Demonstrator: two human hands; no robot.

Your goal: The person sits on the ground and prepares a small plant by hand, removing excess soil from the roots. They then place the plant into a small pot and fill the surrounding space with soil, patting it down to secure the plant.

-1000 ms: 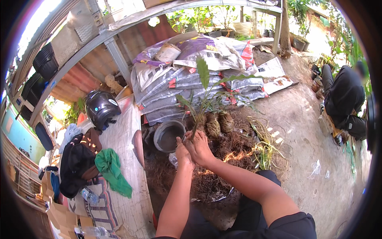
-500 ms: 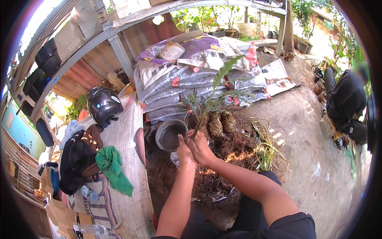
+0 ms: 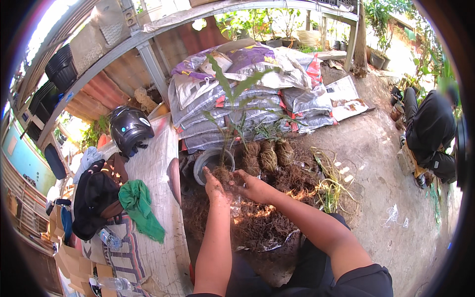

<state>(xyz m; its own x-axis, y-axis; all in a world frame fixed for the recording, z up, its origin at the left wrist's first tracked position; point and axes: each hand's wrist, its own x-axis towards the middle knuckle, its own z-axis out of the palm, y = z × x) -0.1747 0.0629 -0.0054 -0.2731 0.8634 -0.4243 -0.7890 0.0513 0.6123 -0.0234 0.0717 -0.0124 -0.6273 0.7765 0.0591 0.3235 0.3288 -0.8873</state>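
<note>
A leafy plant (image 3: 228,91) with long green fronds stands upright, its brown root ball (image 3: 223,175) at the front of a round grey pot (image 3: 200,163). My left hand (image 3: 216,189) cups the root ball from the left, fingers curled round it. On the other side, my right hand (image 3: 253,189) is close to the roots with its fingers apart; contact is hard to make out. Just beyond my right hand stand several root-wrapped plants (image 3: 268,157) in a row. Loose brown roots and soil (image 3: 277,210) cover the ground below my hands.
Stacked grey sacks (image 3: 302,101) rise behind the plants. Pale stringy roots (image 3: 332,185) lie to the right. On the left platform are a black helmet (image 3: 129,129), a green cloth (image 3: 141,208) and a plastic bottle (image 3: 110,239). A person in dark clothing (image 3: 429,126) sits at far right.
The plant has shifted left toward the grey pot, its fronds now more upright. My hands have come apart from their joint grip; the left has moved left and the right has loosened.
</note>
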